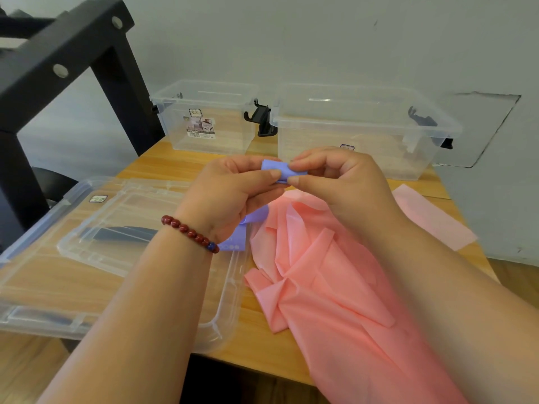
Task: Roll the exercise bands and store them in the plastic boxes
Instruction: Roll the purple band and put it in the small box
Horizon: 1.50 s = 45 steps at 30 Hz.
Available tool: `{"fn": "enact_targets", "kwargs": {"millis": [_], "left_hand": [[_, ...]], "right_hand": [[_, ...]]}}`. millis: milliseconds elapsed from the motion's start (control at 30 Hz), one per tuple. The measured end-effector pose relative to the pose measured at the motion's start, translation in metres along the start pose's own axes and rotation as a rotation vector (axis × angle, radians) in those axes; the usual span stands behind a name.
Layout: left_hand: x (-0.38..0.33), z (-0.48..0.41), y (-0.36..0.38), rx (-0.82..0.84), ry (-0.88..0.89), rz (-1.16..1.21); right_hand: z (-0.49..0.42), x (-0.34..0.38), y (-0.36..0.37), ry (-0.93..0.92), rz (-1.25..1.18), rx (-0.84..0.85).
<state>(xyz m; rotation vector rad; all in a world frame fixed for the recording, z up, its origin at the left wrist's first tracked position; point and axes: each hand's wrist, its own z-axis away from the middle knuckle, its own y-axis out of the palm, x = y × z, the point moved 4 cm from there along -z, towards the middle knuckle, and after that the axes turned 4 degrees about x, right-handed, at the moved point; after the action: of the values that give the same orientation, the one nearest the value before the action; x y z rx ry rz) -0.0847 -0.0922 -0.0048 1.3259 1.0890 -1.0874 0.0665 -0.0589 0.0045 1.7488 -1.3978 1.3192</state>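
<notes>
While pink band lies crumpled, left hand, right hand pinch purple band (both grips tight).

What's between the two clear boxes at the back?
Head view: black latch clips sit in the gap between the smaller box and the larger box; nothing else shows there.

Before me a pale grey wall backs my wooden bench; a black metal frame rises at the far left.

Purple band aloft, pink band crumpled below; small box, large box open.
</notes>
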Motion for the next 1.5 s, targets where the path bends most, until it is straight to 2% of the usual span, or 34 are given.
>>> {"fn": "enact_targets", "kwargs": {"millis": [267, 433, 700, 900, 1067, 1267, 1400, 1500], "left_hand": [[0.004, 0.001, 0.000, -0.057, 0.021, 0.043], [0.007, 0.010, -0.003, -0.169, 0.030, -0.307], [0.008, 0.017, -0.008, -0.290, 0.074, -0.395], [0.005, 0.003, -0.026, -0.301, 0.150, -0.707], [0.003, -0.020, -0.061, -0.318, 0.142, -0.832], [0.012, -0.048, -0.097, -0.282, 0.065, -1.046], [0.027, -0.051, -0.115, -0.251, -0.076, -1.306], [0.034, -0.048, -0.119, -0.239, -0.169, -1.388]], "right_hand": [[0.002, -0.008, -0.001, 0.206, -0.183, -0.032], [0.004, -0.011, -0.002, 0.255, -0.143, -0.050], [0.005, -0.017, 0.008, 0.342, -0.227, -0.026], [-0.016, -0.024, 0.018, 0.363, -0.229, -0.033], [-0.048, -0.037, 0.033, 0.383, -0.227, -0.048], [-0.083, -0.054, 0.052, 0.454, -0.211, -0.043], [-0.097, -0.058, 0.055, 0.512, -0.188, -0.063], [-0.103, -0.057, 0.060, 0.563, -0.145, -0.054]]}}
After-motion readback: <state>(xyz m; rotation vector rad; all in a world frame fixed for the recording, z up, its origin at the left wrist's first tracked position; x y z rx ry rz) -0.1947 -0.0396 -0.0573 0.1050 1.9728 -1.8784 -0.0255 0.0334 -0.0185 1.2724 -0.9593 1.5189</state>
